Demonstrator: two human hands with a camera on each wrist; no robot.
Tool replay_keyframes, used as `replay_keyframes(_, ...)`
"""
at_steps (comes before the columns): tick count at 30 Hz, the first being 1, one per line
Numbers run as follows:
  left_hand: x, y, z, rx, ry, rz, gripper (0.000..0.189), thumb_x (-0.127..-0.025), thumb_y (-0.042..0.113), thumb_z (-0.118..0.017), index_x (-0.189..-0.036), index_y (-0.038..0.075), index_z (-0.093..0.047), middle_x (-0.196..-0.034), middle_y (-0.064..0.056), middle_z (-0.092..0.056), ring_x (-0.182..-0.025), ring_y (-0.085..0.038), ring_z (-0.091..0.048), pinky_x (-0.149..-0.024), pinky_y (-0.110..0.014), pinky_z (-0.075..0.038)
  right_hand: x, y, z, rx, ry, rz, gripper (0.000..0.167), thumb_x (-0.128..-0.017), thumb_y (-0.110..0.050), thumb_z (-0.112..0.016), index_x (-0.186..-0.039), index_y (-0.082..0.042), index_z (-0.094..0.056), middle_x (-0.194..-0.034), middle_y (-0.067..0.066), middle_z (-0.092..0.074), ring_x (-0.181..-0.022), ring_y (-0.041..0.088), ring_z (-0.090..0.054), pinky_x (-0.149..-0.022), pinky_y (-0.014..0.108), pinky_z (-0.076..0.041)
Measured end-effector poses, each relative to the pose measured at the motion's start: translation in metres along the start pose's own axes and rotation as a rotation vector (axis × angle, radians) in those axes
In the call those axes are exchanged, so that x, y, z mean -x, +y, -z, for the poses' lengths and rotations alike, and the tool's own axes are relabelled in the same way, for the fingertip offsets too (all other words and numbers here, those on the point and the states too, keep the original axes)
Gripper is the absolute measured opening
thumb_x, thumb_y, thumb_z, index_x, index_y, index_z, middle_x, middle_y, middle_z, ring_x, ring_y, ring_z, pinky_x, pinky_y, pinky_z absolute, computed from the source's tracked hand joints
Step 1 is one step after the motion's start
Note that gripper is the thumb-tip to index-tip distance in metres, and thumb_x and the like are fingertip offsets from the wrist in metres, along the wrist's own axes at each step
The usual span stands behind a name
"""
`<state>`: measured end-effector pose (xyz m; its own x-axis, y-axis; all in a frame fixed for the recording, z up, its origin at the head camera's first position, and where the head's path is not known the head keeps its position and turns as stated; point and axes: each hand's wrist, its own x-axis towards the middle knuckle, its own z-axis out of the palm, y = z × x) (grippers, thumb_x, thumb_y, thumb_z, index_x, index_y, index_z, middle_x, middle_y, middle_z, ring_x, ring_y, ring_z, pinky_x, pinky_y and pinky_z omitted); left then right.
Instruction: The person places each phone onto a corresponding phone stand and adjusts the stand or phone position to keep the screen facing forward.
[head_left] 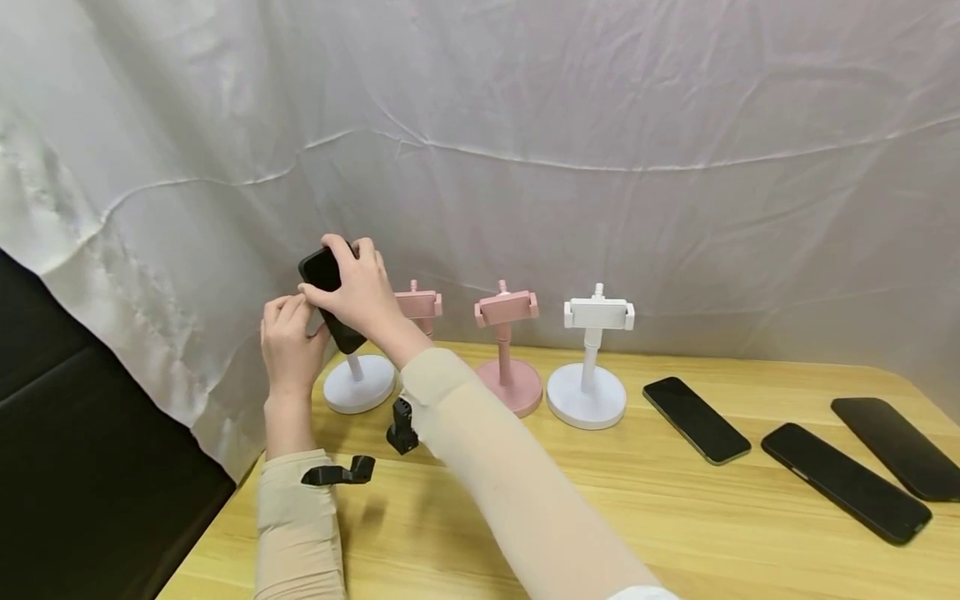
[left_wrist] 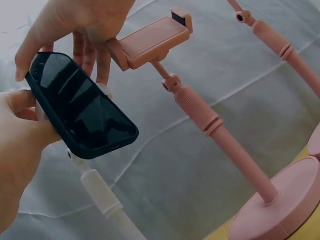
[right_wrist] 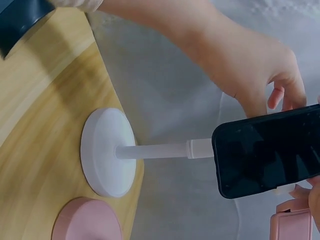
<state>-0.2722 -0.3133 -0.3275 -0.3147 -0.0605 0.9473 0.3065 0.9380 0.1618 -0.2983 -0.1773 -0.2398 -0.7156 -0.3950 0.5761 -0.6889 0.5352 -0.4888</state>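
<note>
A black smartphone (head_left: 322, 268) is tilted at the head of the leftmost white phone stand (head_left: 358, 392), its dark screen facing me. My right hand (head_left: 365, 292) grips its upper part, thumb on one long edge and fingers over the other. Lower down, my left hand (head_left: 288, 346) holds the opposite long edge, its fingers partly behind the phone. The right wrist view shows the white pole (right_wrist: 162, 151) running up behind the smartphone (right_wrist: 265, 152). Most of the stand's holder is hidden; a small white piece (left_wrist: 105, 90) peeks past the phone's edge in the left wrist view.
Two pink phone stands (head_left: 507, 375) and another white stand (head_left: 588, 392) stand in a row to the right. Three dark smartphones (head_left: 697, 421) lie on the right of the wooden table (head_left: 480, 500). A grey-white curtain (head_left: 600, 208) hangs behind. Black wrist mounts (head_left: 337, 473) are on both sleeves.
</note>
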Motion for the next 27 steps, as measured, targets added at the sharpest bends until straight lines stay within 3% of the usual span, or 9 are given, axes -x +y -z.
replay_keyframes(4,-0.001,0.003,-0.006,0.016,0.026,-0.037,0.028,-0.076,-0.003,-0.073,-0.104,-0.006,-0.069,-0.103,-0.022,-0.07,-0.099,-0.041,-0.054,-0.084,-0.054,-0.044,-0.001,0.004,0.003,0.008,0.002,-0.011,0.063,-0.086,-0.047,-0.067,-0.14,-0.026,-0.043,-0.131,0.011,-0.044,-0.114,0.022,-0.049,-0.089,0.031,-0.049)
replay_keyframes(12,-0.002,0.007,-0.012,0.066,0.008,-0.068,0.032,-0.075,-0.007,-0.071,-0.106,-0.01,-0.066,-0.098,-0.024,-0.067,-0.1,-0.041,-0.051,-0.094,-0.048,-0.041,-0.007,0.009,0.01,0.04,-0.023,-0.03,0.065,-0.087,-0.05,-0.065,-0.142,-0.027,-0.041,-0.133,0.011,-0.043,-0.115,0.021,-0.048,-0.088,0.031,-0.05)
replay_keyframes(21,-0.004,0.001,0.002,0.06,-0.014,-0.084,0.036,-0.076,-0.01,-0.068,-0.112,-0.011,-0.066,-0.099,-0.026,-0.066,-0.099,-0.041,-0.051,-0.09,-0.047,-0.042,-0.01,0.002,0.008,0.019,-0.047,-0.03,0.065,-0.087,-0.05,-0.065,-0.142,-0.024,-0.04,-0.13,0.01,-0.045,-0.111,0.019,-0.048,-0.082,0.028,-0.049)
replay_keyframes(27,-0.004,-0.002,0.009,0.055,-0.028,-0.099,0.034,-0.076,-0.008,-0.069,-0.11,-0.011,-0.065,-0.097,-0.026,-0.066,-0.098,-0.042,-0.05,-0.091,-0.047,-0.041,-0.012,-0.002,0.005,0.067,-0.037,-0.004,0.066,-0.086,-0.05,-0.066,-0.142,-0.024,-0.041,-0.129,0.009,-0.047,-0.111,0.019,-0.049,-0.085,0.028,-0.05)
